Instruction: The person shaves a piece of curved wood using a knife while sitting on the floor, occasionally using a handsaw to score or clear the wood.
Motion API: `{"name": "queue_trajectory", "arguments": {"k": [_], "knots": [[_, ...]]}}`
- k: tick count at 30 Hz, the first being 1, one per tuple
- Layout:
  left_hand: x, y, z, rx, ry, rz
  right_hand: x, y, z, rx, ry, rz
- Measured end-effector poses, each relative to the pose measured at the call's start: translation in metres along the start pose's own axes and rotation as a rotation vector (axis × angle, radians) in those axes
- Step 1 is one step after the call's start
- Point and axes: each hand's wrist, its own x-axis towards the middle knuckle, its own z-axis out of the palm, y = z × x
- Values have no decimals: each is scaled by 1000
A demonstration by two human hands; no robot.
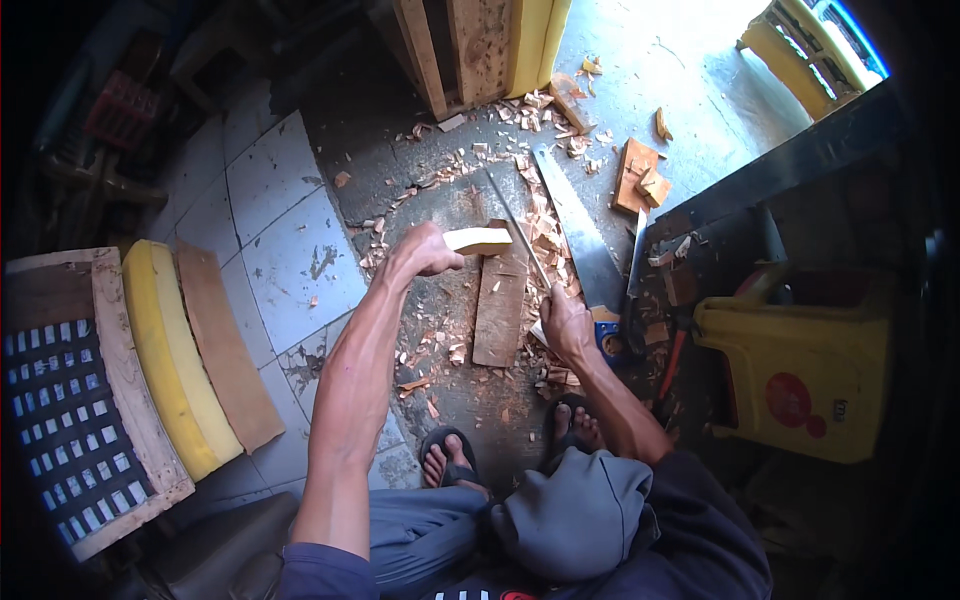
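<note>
Pale wooden piece (478, 241), short and slightly curved, lies across the upper end of a brown board (497, 318); whether it touches the board or is held just above is hard to tell. The left hand (430, 250) is closed around its near end, hiding that end, with the fingers mostly out of sight. The right hand (568, 322) is curled tight around a long thin tool (520, 228), its grip covered by the fist; its narrow shaft passes by the wood's free end, and contact cannot be made out. Beside it lies a saw (578, 230) among wood chips (543, 236). Shadow swallows part of the yellow container (790, 365) at right.
</note>
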Motion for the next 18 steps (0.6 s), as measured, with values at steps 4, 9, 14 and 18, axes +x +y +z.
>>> {"name": "queue_trajectory", "arguments": {"k": [4, 9, 14, 18], "knots": [[1, -13, -1, -75, 4, -6, -4, -7, -1, 228, 234, -182], [4, -3, 5, 49, 15, 7, 2, 0, 6, 70, 102, -117], [-12, 5, 2, -59, -5, -8, -9, 2, 16, 8, 71, -24], [-25, 17, -7, 9, -20, -67, -11, -15, 6, 88, 83, -87]]}}
